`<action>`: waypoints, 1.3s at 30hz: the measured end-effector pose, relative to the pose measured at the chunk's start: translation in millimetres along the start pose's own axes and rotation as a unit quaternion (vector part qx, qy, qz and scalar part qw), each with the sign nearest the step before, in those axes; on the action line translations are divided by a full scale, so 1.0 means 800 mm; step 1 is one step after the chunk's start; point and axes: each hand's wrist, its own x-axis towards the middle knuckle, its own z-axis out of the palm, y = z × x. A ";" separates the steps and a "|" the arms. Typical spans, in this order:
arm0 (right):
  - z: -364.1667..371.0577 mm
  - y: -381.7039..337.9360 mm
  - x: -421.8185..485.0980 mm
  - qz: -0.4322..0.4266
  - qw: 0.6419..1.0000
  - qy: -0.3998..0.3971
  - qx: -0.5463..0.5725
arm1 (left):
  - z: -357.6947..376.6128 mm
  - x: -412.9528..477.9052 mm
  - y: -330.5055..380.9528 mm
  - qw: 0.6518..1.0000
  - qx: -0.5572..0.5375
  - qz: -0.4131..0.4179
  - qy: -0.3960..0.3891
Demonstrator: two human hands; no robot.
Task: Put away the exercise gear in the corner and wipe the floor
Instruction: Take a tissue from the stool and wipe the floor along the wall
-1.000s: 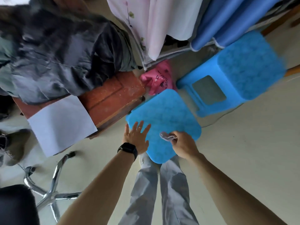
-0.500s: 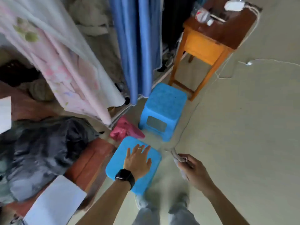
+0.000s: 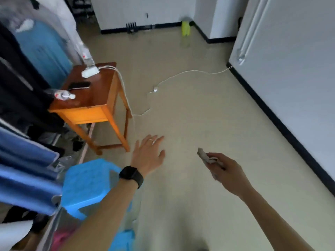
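We stand on a pale beige floor (image 3: pixel 199 124) in a small room, and the whole view is somewhat blurred. Nearest to us, at the left, a blue plastic stool (image 3: pixel 87 185) stands just beside a rack of hanging clothes (image 3: pixel 27 160). Our left hand (image 3: pixel 147 156), with a black watch (image 3: pixel 131 175) on the wrist, is held above the floor beyond the stool. Its fingers are straight and spread, and it grasps nothing. Our right hand (image 3: pixel 228 173) is curled round a small grey cloth (image 3: pixel 205 156), whose end sticks out in front of the fingers. The cloth is in the air, not on the floor.

Farther on, a wooden side table (image 3: pixel 94 105) stands against the clothes. It carries a water bottle (image 3: pixel 63 96) lying on its side, a dark phone (image 3: pixel 79 85) and a white power strip (image 3: pixel 90 72). A white cable (image 3: pixel 181 75) runs from the table across the floor toward the right wall. At the far wall a black ribbed object (image 3: pixel 131 27) stands by the baseboard, and a yellow-green object (image 3: pixel 186 28) stands in the far corner. Both are too small to name, so we cannot tell whether they are the exercise gear.

We judge that the wiping is not yet begun, because the cloth touches nothing. If the far objects are the gear, the putting away may be done; otherwise that step is left too. The cable will probably need care when we wipe.
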 end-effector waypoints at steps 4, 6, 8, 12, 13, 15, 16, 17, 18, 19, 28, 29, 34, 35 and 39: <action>-0.134 0.016 0.039 -0.037 0.991 0.115 -0.053 | -0.016 0.099 0.131 0.996 0.020 0.085 0.003; -0.189 0.029 0.052 -0.050 0.983 0.159 -0.071 | -0.021 0.141 0.189 0.992 0.022 0.120 0.015; -0.237 0.042 0.064 -0.051 0.975 0.196 -0.090 | -0.025 0.184 0.243 0.987 0.019 0.157 0.018; -0.309 0.075 0.087 -0.035 0.958 0.268 -0.100 | -0.020 0.266 0.334 0.973 0.015 0.230 0.004; -0.323 0.084 0.093 -0.025 0.955 0.282 -0.093 | -0.016 0.288 0.356 0.969 0.014 0.248 -0.001; -0.350 0.104 0.107 -0.001 0.947 0.308 -0.086 | -0.006 0.336 0.401 0.960 0.013 0.281 -0.017; -0.362 0.114 0.115 0.013 0.942 0.323 -0.084 | 0.000 0.361 0.424 0.954 0.014 0.300 -0.022; -0.373 0.125 0.122 0.030 0.936 0.342 -0.083 | 0.007 0.386 0.448 0.946 0.016 0.322 -0.027; -0.385 0.135 0.128 0.047 0.927 0.362 -0.083 | 0.014 0.410 0.473 0.938 0.018 0.345 -0.031; -0.395 0.146 0.135 0.065 0.918 0.381 -0.085 | 0.020 0.432 0.498 0.929 0.021 0.368 -0.038; -0.449 0.215 0.162 0.225 0.836 0.499 -0.035 | 0.074 0.547 0.712 0.832 0.063 0.539 -0.115; -0.453 0.225 0.163 0.240 0.826 0.510 -0.023 | 0.084 0.549 0.734 0.821 0.067 0.553 -0.125; -0.481 0.286 0.163 0.294 0.773 0.562 0.032 | 0.143 0.540 0.844 0.762 0.097 0.619 -0.164; -0.491 0.301 0.161 0.303 0.765 0.567 0.046 | 0.155 0.536 0.867 0.751 0.104 0.630 -0.169; -0.540 0.362 0.149 0.329 0.735 0.586 0.090 | 0.201 0.520 0.960 0.719 0.128 0.657 -0.189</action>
